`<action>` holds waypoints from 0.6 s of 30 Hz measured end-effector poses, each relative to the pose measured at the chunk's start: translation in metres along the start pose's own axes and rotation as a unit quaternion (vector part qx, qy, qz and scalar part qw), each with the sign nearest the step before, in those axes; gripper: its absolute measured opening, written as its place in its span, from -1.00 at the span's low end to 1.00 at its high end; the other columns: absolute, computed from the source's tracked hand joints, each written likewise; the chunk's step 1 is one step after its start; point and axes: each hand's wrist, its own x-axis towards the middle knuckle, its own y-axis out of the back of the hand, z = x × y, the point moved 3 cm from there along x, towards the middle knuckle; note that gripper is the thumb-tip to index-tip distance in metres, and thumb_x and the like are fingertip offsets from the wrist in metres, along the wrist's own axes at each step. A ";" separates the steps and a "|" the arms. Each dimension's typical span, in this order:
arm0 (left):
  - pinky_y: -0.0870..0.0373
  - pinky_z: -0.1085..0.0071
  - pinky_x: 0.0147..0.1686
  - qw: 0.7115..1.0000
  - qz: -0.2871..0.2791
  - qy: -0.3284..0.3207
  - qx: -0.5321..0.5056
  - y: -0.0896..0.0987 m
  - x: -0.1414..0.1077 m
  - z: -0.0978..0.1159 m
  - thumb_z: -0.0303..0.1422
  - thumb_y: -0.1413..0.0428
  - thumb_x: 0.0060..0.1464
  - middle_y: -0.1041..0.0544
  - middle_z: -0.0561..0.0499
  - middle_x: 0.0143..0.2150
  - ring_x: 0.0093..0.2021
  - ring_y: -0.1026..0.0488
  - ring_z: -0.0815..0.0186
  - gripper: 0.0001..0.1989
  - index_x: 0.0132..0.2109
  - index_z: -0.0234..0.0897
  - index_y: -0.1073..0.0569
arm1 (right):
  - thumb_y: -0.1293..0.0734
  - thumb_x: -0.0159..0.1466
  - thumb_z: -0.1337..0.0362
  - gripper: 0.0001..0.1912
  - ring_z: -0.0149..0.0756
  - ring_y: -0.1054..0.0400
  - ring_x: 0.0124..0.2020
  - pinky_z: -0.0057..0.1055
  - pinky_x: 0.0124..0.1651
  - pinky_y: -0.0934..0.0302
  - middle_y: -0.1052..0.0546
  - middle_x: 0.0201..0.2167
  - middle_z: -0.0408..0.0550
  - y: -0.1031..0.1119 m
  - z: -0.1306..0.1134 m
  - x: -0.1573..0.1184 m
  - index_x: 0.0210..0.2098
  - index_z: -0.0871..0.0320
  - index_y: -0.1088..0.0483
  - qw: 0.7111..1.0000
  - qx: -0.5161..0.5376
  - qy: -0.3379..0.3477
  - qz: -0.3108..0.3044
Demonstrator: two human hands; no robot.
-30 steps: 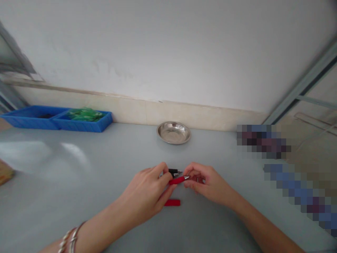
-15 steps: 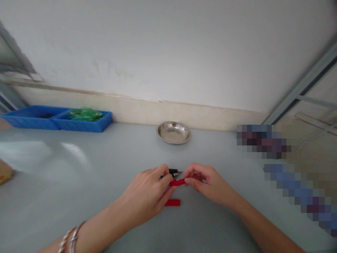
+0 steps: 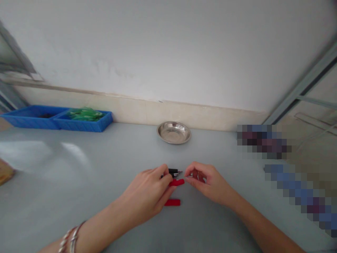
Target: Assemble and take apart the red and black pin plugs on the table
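Observation:
My left hand (image 3: pixel 151 189) is closed on a short red bar-shaped piece (image 3: pixel 179 182), whose right end sticks out past the fingertips. My right hand (image 3: pixel 207 181) pinches a thin silvery piece (image 3: pixel 189 176) between thumb and forefinger, a small gap away from the red piece. What kind of thing either piece is, I cannot tell. Just beyond my left fingers lie slim black pen-like items (image 3: pixel 173 171) with metal tips, partly hidden by the hand. Nearer to me a second red bar (image 3: pixel 172 202) rests on the table, its left end covered by my left hand.
A round steel dish (image 3: pixel 173 142) stands by the wall. At the back left are two joined blue trays (image 3: pixel 79 125), one holding green items (image 3: pixel 85 114), the other something dark. A yellowish object (image 3: pixel 5 172) sits at the left edge. Blurred-out patches cover the right side.
My right hand has come off the red piece's end and now shows the thin silvery piece in its fingertips. My left hand stays in place.

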 end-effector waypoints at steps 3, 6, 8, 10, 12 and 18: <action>-0.38 0.36 -0.37 1.000 -0.010 -0.002 0.006 -0.001 -0.001 -0.001 -0.37 0.15 0.22 -0.38 -0.04 -0.27 -0.39 -0.42 0.29 -0.76 -0.22 -0.29 -0.40 | -0.22 0.16 0.40 -0.93 -0.48 -0.15 -0.55 -0.54 -0.46 -0.05 -0.39 -0.54 -0.20 0.001 0.000 0.001 -0.42 0.19 -0.33 0.999 -0.035 0.004 0.024; -0.39 0.35 -0.35 1.000 -0.021 0.002 0.008 -0.003 -0.001 -0.001 -0.37 0.13 0.21 -0.38 -0.05 -0.26 -0.37 -0.42 0.27 -0.79 -0.20 -0.29 -0.40 | -0.22 0.16 0.40 -0.92 -0.47 -0.15 -0.56 -0.53 -0.46 -0.06 -0.39 -0.54 -0.19 0.002 0.002 0.001 -0.43 0.19 -0.34 0.997 -0.071 0.002 0.042; -0.40 0.33 -0.35 1.000 -0.025 0.003 0.006 -0.003 -0.001 -0.002 -0.37 0.13 0.20 -0.38 -0.05 -0.25 -0.37 -0.42 0.27 -0.78 -0.18 -0.28 -0.40 | -0.22 0.16 0.40 -0.92 -0.47 -0.16 -0.56 -0.53 -0.46 -0.06 -0.40 -0.54 -0.18 0.002 0.003 0.001 -0.42 0.19 -0.35 0.994 -0.097 0.001 0.051; -0.40 0.32 -0.35 1.000 -0.030 0.003 0.002 -0.004 -0.001 -0.002 -0.37 0.13 0.20 -0.38 -0.05 -0.25 -0.37 -0.42 0.27 -0.78 -0.18 -0.28 -0.40 | -0.22 0.15 0.42 -0.91 -0.46 -0.17 -0.56 -0.52 -0.44 -0.07 -0.40 -0.54 -0.17 0.002 0.005 0.002 -0.43 0.19 -0.36 0.990 -0.127 0.002 0.057; -0.40 0.33 -0.35 0.999 -0.033 0.004 0.000 -0.004 -0.001 -0.003 -0.37 0.12 0.20 -0.38 -0.04 -0.26 -0.37 -0.42 0.26 -0.78 -0.19 -0.28 -0.40 | -0.23 0.14 0.44 -0.90 -0.45 -0.19 -0.55 -0.51 -0.43 -0.07 -0.41 -0.55 -0.17 0.003 0.007 0.002 -0.44 0.20 -0.37 0.986 -0.156 0.000 0.057; -0.41 0.31 -0.34 0.999 -0.040 0.007 -0.007 -0.004 -0.001 -0.003 -0.35 0.11 0.20 -0.39 -0.04 -0.25 -0.35 -0.43 0.24 -0.79 -0.19 -0.27 -0.41 | -0.24 0.14 0.48 -0.89 -0.40 -0.27 -0.47 -0.49 -0.36 -0.10 -0.45 -0.50 -0.11 0.003 0.011 0.004 -0.44 0.22 -0.38 0.976 -0.214 -0.020 0.029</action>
